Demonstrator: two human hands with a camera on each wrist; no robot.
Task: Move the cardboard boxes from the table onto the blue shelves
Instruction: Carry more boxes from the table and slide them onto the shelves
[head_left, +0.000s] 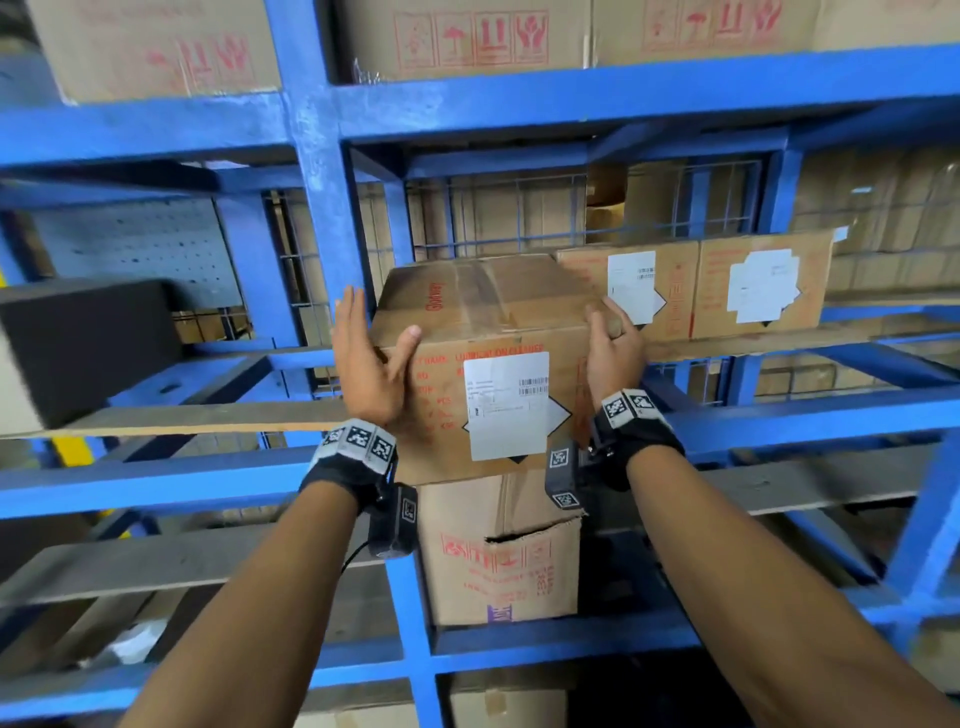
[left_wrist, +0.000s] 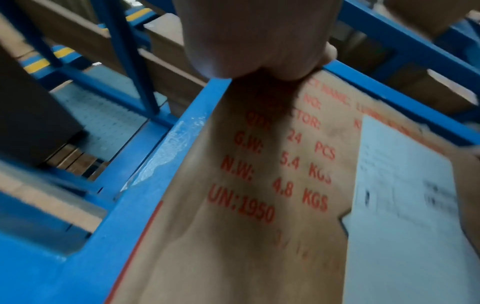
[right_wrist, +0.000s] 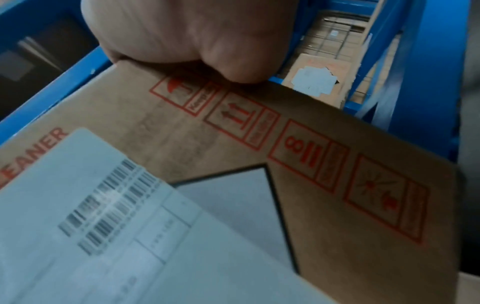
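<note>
I hold a brown cardboard box (head_left: 483, 322) with red print and a white label in front of the blue shelves (head_left: 779, 415), at the height of the middle shelf. My left hand (head_left: 366, 358) lies flat on the box's left side, fingers straight, thumb on the front face. My right hand (head_left: 613, 343) grips the upper right corner with curled fingers. The left wrist view shows the palm (left_wrist: 254, 37) against the box (left_wrist: 272, 185). The right wrist view shows the hand (right_wrist: 187, 35) over the top edge of the box (right_wrist: 207, 133). Whether the box rests on the shelf beam I cannot tell.
Two labelled boxes (head_left: 628, 291) (head_left: 763, 283) stand on the same shelf to the right. Another box (head_left: 498, 551) sits on the shelf below. A blue upright post (head_left: 322, 182) is just left of my left hand. A black box (head_left: 78, 348) fills the left bay.
</note>
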